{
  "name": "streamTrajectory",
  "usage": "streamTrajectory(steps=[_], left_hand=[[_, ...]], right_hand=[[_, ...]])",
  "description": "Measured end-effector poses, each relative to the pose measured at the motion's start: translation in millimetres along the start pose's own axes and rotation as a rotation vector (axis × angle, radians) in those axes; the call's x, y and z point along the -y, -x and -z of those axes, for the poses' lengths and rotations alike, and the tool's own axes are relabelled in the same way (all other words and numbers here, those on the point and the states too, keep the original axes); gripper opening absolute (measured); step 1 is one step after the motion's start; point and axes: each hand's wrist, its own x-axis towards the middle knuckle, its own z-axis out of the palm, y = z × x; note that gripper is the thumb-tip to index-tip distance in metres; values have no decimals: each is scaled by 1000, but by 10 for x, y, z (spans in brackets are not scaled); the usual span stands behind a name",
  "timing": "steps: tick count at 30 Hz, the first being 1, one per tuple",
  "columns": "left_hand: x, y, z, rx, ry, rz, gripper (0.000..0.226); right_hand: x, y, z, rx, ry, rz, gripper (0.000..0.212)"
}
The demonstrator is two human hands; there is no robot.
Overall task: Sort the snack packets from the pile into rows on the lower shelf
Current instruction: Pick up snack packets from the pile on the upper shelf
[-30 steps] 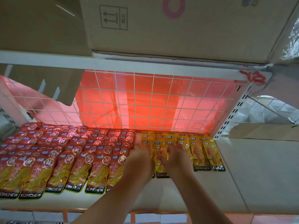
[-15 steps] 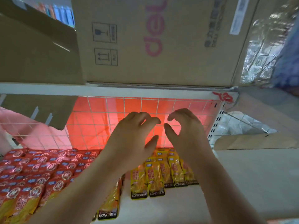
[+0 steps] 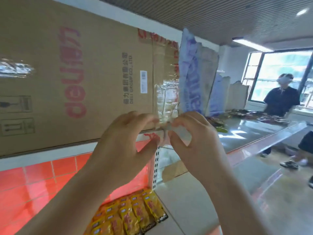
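Note:
Both my hands are raised in front of me at mid-frame, well above the lower shelf [image 3: 186, 209]. My left hand [image 3: 122, 150] and my right hand [image 3: 194, 143] have loosely curved fingers, fingertips almost meeting, and hold nothing. Rows of yellow snack packets [image 3: 135, 216] lie on the shelf at the bottom, partly hidden by my left forearm. A pile of mixed snack packets [image 3: 237, 114] lies on a far counter to the right.
A large cardboard box [image 3: 84, 73] stands on the upper shelf just behind my hands, a blue-and-white bag [image 3: 191, 73] beside it. A red-lit wire grid [image 3: 33, 184] backs the lower shelf. A person [image 3: 281, 99] stands at the far counter; another's legs [image 3: 303, 150] show at right.
My hands have lifted off the yellow packets and risen to the level of the upper shelf. The view has swung up and to the right; the red packets have left the frame.

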Motion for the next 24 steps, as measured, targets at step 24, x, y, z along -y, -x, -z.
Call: streamTrajectory(steps=[24], left_hand=[[-2407,-1613,-2279,218,142,-162,44]], right_hand=[[-2563,293,3001,4,373,-193,13]])
